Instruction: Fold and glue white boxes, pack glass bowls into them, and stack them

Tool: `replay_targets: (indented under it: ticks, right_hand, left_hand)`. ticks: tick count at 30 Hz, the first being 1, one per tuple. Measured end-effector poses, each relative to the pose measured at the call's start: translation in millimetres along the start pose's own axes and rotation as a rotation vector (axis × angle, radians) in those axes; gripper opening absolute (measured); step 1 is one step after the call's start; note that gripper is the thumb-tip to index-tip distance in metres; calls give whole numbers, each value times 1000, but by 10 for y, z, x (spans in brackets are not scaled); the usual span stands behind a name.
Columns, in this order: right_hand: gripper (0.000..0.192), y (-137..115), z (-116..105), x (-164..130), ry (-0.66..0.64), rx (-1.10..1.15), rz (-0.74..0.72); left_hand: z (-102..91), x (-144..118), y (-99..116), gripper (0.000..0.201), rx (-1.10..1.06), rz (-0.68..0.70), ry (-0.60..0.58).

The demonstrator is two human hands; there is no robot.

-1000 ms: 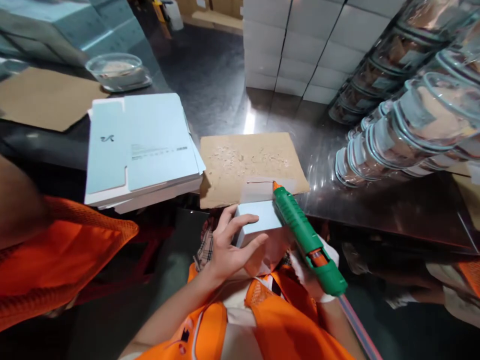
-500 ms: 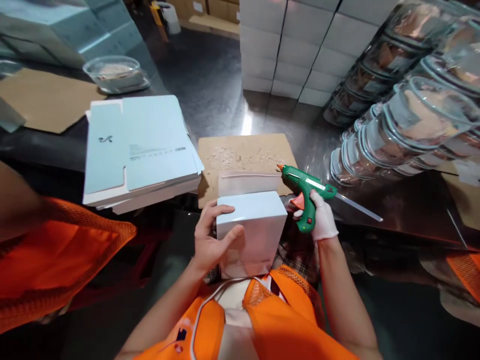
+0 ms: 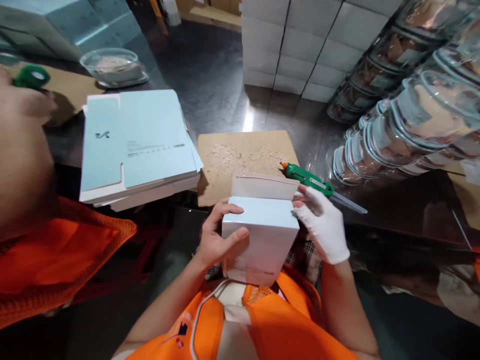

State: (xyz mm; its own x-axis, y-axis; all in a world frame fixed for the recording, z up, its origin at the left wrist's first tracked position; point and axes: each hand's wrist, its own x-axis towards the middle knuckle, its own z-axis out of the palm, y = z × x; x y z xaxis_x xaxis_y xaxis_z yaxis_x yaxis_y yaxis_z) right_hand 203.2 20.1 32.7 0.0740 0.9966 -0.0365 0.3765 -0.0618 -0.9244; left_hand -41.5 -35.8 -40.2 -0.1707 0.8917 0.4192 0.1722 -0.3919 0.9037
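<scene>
A pale blue and white cardboard box [image 3: 258,245] stands at my lap, its flap [image 3: 266,187] raised along the far edge. Bare, my left hand [image 3: 221,235] grips the box's left side, thumb on the near face and fingers over the top. In a white glove, my right hand [image 3: 324,222] holds the right edge near the flap, fingertips bent against it. Just beyond that hand a green glue gun [image 3: 309,178] with an orange nozzle and a clear glue stick lies on the table; its handle is mostly hidden.
Under the gun's nozzle is a glue-spotted cardboard sheet [image 3: 247,150]. Flat box blanks [image 3: 150,135] are stacked at left, near a clear tub [image 3: 112,67]. White boxes [image 3: 300,45] and clear containers [image 3: 405,130] stand at right. A co-worker's hand [image 3: 26,100] holds something green at far left.
My right hand has let go of the glue gun, now on the table, and moved to the box's right edge. The box shifted slightly right. A co-worker's hand came in at left.
</scene>
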Motion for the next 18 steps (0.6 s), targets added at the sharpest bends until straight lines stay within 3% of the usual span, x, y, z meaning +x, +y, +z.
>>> replay_targets:
  ticks: [2, 5, 7, 9, 11, 14, 16, 18]
  right_hand:
    - [58, -12, 133, 2, -205, 234, 93]
    - [59, 70, 159, 55, -211, 361, 124]
    - [68, 133, 80, 51, -287, 333, 3]
    - [81, 153, -19, 5, -456, 275, -150]
    - [85, 123, -82, -59, -566, 208, -262]
    - [62, 38, -65, -135, -547, 53, -414]
    - [40, -6, -14, -158, -519, -56, -568]
    - [36, -24, 24, -164, -508, -117, -704]
  left_hand:
    - [10, -10, -8, 38, -61, -9, -14]
    - [36, -6, -47, 44, -167, -85, 14]
    - [50, 8, -95, 56, -277, -129, 62]
    - [50, 22, -146, 71, -364, -142, 80]
    - [34, 28, -181, 67, -380, -133, 53]
    - [-4, 25, -182, 38, -324, -97, 7]
    - [-22, 25, -154, 32, -276, -84, -2]
    - [-27, 30, -116, 33, -232, -100, -5]
